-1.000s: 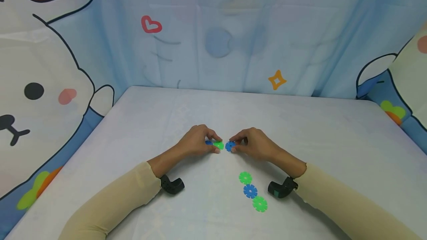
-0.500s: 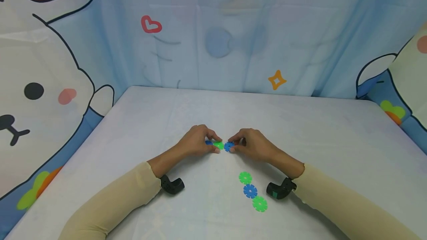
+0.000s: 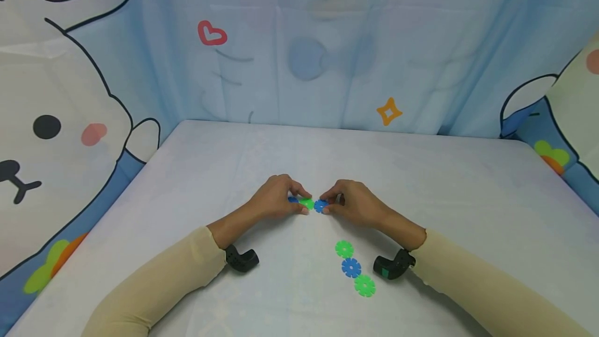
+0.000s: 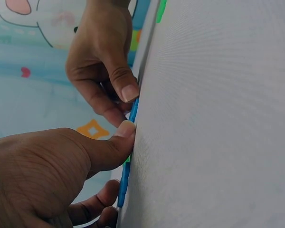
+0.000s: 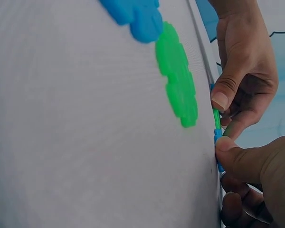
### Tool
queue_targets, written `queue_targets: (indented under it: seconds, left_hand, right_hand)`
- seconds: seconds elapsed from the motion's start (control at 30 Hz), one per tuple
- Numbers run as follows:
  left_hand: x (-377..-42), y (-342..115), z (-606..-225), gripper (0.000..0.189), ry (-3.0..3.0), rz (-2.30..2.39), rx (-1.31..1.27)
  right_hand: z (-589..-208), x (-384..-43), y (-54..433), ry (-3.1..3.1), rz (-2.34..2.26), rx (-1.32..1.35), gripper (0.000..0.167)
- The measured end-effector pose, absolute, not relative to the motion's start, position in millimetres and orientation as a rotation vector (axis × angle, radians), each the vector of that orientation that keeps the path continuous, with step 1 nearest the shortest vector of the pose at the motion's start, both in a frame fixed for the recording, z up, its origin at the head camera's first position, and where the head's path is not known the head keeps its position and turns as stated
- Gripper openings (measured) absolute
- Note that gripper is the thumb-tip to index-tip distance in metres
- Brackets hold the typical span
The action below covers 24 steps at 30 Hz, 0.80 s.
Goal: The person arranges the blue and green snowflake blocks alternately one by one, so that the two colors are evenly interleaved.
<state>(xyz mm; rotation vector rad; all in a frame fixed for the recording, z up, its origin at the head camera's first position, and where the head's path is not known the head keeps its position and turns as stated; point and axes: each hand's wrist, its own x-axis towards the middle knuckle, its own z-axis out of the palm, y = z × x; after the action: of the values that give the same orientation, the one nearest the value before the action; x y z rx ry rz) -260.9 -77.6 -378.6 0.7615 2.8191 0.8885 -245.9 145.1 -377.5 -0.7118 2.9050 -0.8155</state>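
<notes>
Thumb and fingers of my left hand (image 3: 276,196) pinch a flat green notched disc (image 3: 307,204) by its edges, low over the table. A blue notched disc (image 3: 293,199) sits at its left side, partly hidden by that hand. Opposite, my right hand (image 3: 355,202) pinches another blue notched disc (image 3: 320,206) between thumb and fingers. Its left edge is right beside the green disc; whether their slots interlock cannot be told. Seen edge-on in the left wrist view, the right-hand blue disc (image 4: 133,110) stands close to the left thumb.
Nearer the person, a green disc (image 3: 343,249), a blue disc (image 3: 351,268) and another green disc (image 3: 364,285) lie in a slanting row on the white-covered table (image 3: 224,295). A printed blue curtain (image 3: 299,56) hangs behind the table.
My right hand has shifted slightly left, bringing its blue disc up to the green one. The left hand and the row of discs have stayed in place.
</notes>
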Motion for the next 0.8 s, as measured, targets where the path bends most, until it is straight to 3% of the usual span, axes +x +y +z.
queue_targets:
  seconds: [0.8]
  left_hand:
    - [-260.4,-77.3,-377.6,0.029,2.833,0.858,0.749]
  right_hand:
    - [-374.7,-242.4,148.3,2.908,-0.798,-0.817,0.037]
